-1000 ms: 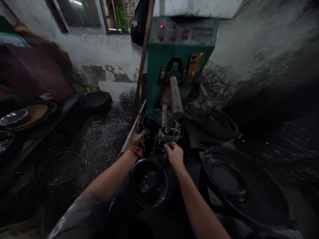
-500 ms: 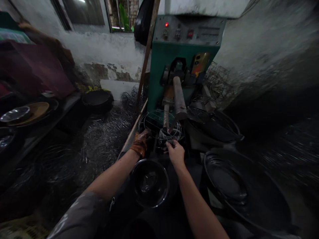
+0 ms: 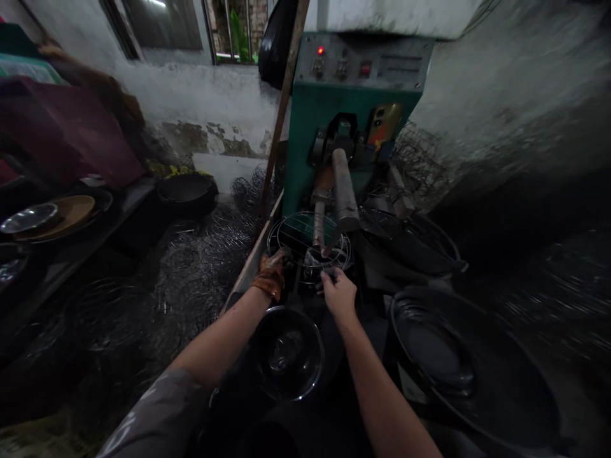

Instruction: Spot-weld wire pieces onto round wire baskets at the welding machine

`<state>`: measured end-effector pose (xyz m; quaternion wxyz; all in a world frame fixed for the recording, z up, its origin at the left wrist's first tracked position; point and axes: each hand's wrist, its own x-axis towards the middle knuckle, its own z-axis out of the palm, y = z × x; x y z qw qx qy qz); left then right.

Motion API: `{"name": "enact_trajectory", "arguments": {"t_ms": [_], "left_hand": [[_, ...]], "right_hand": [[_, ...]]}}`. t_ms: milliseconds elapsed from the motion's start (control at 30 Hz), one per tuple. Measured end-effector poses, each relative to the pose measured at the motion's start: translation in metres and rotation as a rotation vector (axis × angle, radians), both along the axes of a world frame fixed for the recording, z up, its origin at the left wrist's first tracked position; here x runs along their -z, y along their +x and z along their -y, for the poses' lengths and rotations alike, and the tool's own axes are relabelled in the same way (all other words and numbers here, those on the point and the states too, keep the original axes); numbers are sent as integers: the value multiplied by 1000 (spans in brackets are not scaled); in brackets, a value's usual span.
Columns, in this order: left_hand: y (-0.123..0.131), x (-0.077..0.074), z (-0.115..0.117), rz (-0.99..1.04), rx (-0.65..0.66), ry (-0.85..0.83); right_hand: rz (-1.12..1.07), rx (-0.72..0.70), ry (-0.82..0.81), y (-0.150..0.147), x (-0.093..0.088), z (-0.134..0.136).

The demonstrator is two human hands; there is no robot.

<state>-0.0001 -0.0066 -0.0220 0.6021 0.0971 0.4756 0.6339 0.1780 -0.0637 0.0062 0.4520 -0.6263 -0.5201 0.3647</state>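
A round wire rack lies level under the arms of a green spot-welding machine. The thick upper arm and the thinner lower arm meet near the rack's right side. My left hand, in a worn orange-brown glove, is closed on the rack's near left rim. Bare and pinched, my right hand is at the near right rim; what lies between its fingertips is too dark to make out. Below both hands sits a shiny metal bowl with small, unclear pieces in it.
At right stands a wide dark pan holding stacked rings. Tangled wire pieces heap up at left. A wooden board edge runs beside my left hand. A phone is fixed on the machine front.
The view has shifted very slightly. Both hands and the wire rack keep nearly the same places under the machine's arms.
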Motion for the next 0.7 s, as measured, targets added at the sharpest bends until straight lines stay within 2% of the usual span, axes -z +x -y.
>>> {"name": "enact_trajectory", "arguments": {"t_ms": [233, 400, 700], "left_hand": [[12, -12, -9, -10, -1, -28], [16, -21, -13, -12, -73, -90], [19, -26, -12, 45, -79, -55]], "right_hand": [[191, 4, 32, 8, -2, -20], [304, -40, 61, 14, 0, -30], [370, -90, 77, 19, 2, -38]]}}
